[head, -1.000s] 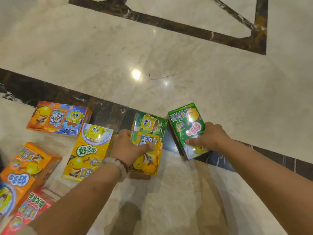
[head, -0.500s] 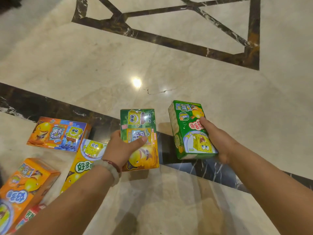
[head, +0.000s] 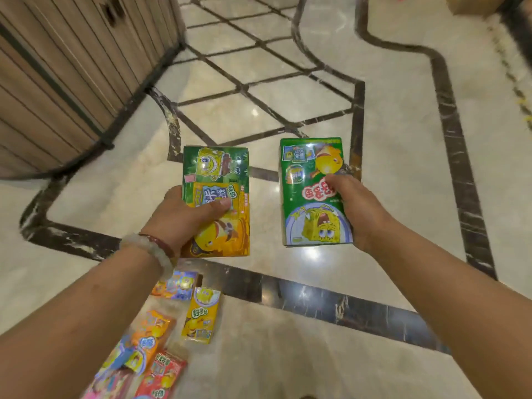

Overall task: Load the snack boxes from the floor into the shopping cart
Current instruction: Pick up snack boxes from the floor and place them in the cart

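Gripping a green-and-yellow snack box (head: 216, 197) above the marble floor (head: 403, 168), the left hand (head: 184, 217) is curling around its edge; beside it, the right hand (head: 359, 208) is clasping a green snack box (head: 312, 197), while more boxes (head: 172, 326) are lying below.

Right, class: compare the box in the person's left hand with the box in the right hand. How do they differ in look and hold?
The left-hand box is green at its far end and yellow-orange nearer the wrist; the right-hand box is green all over. The left hand lays its thumb across the box's face; the right hand grips its box from the side edge, fingertips on the front. Both are cartoon-printed snack boxes held up off the marble floor.
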### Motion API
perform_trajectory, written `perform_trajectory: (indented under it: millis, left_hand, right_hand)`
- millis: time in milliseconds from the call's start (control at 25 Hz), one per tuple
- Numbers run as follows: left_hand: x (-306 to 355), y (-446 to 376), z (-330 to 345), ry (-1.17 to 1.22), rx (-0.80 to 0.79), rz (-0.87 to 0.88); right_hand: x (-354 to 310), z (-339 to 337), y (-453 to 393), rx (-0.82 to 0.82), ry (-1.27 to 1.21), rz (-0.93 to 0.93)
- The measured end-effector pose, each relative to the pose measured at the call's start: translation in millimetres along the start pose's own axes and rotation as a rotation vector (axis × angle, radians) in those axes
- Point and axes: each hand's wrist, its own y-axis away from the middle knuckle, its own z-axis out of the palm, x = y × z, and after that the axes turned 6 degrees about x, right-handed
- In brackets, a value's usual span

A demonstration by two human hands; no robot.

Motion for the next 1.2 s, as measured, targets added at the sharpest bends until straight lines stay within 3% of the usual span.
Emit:
perform_trajectory:
  millis: [200,360,440,600,760,1040,1200]
  left_hand:
    - [227.6,129.8,-33.4,0.041,-0.047,0.172]
    - [346.5,225.7,-70.5,0.008,-0.146,0.343]
    - [383.8,261.7,-92.3,-0.003,-0.194,0.410]
    - [428.1,321.4,-130.7,-0.020,-0.314,0.554]
    - [438.9,379.4,-130.3,-0.037,-0.460,0.532]
    - [430.9,523.7,-41.8,-0.010,-0.734,0.612]
    - [409.7,637.3,24.7,0.016,-1.020,0.638]
  right_hand:
    - [-197.4,-8.2,167.4,-0.020,0.004,-0.144]
    - [-298.0,-17.2,294.7,-0.033,0.021,-0.378]
    - [-323.6,-23.3,351.2,0.040,0.001,-0.477]
    - [-331.3,-28.5,445.9,0.177,-0.057,-0.541]
    - [-325.7,-42.2,545.0,0.267,-0.074,-0.609]
    - [-277.2,-123.8,723.0,0.611,-0.146,-0.664]
    - [-216.1,-184.5,844.0,0.874,-0.191,-0.698]
